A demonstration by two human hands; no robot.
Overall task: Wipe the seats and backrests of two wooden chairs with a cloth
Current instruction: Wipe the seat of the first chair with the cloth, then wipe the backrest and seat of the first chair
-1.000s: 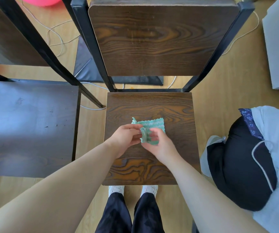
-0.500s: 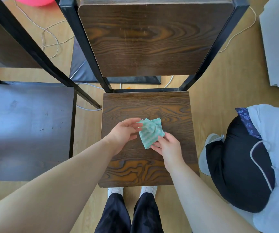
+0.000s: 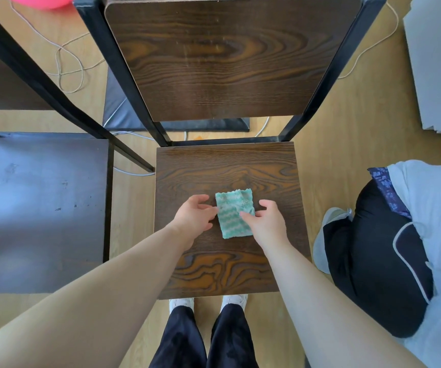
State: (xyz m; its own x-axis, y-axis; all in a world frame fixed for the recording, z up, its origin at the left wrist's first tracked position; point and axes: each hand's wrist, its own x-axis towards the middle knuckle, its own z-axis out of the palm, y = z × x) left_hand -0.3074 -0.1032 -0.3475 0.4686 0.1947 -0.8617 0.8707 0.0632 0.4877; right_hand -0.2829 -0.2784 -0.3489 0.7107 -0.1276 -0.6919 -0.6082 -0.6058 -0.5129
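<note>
cloth (image 3: 234,216), a folded green-and-white square with wavy stripes, lies flat between both hands: the left hand (image 3: 194,219) has relaxed fingers at its left edge, and the right hand (image 3: 268,223) is loosely spread with its thumb resting on the right edge, neither gripping. it sits mid-seat (image 3: 224,171). wiping looks barely begun; the backrest (image 3: 227,57) and the second chair (image 3: 36,208) on the left are yet to do.

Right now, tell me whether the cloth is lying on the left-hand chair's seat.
No, the cloth lies flat on the wood-grain seat directly ahead.
</note>
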